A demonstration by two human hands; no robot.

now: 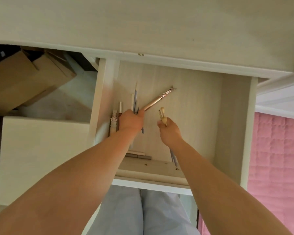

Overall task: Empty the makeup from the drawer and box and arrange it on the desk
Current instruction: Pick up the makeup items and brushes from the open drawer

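A person reaches both arms into an open pale wooden drawer (231,119) beneath the cream desk (143,22). The left hand (131,120) clutches a rose-gold wand with an ornate silver tip (159,99) and a slim blue pencil (135,99); the right hand (170,131) pinches a cream bunny-topped pen (162,116). The splayed bundle could slip or snag the desk's overhanging edge when lifted. The drawer's right half offers open room; more pens (116,119) hug the left wall.
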